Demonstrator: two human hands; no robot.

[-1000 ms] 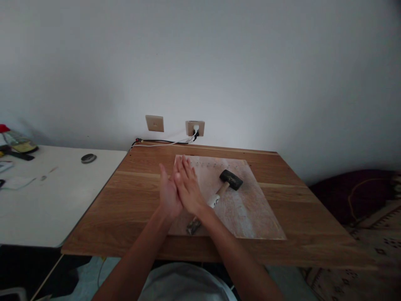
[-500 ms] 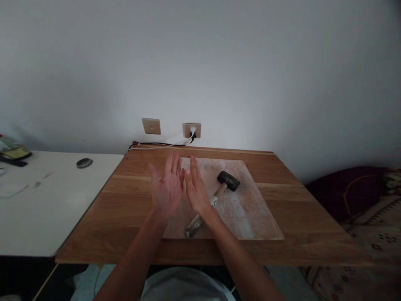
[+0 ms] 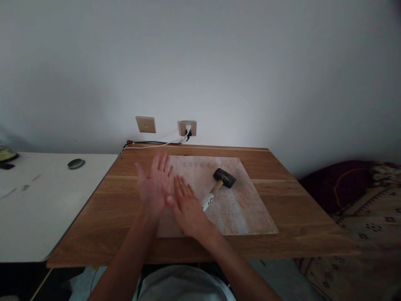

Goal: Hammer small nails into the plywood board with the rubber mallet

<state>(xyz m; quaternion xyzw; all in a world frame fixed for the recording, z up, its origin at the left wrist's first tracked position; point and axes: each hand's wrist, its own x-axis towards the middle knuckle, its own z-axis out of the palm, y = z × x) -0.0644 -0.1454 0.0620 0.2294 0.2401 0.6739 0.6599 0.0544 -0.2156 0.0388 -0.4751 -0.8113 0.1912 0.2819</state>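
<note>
My left hand (image 3: 154,184) is raised with its palm up and fingers spread, holding nothing. Beside it, my right hand (image 3: 188,207) has its back toward me and its fingers stretched out; its thumb is close to the left palm, and I cannot tell whether they touch. A mallet (image 3: 224,178) with a black head and a wooden handle lies on a pale, worn board (image 3: 241,209). The lower part of the handle is hidden behind my right hand and forearm. Small marks or nails run along the board's far edge, too small to make out.
The board rests on a wooden table (image 3: 112,217) against the wall. A white table (image 3: 40,209) adjoins on the left, with a dark round object (image 3: 76,164) on it. Cables (image 3: 156,145) run along the back to a wall socket (image 3: 187,128). Patterned fabric (image 3: 372,225) lies at the right.
My right hand has dropped lower and turned more back-up, its fingers spreading a little. My left palm has opened more toward me. The view has shifted slightly to the right.
</note>
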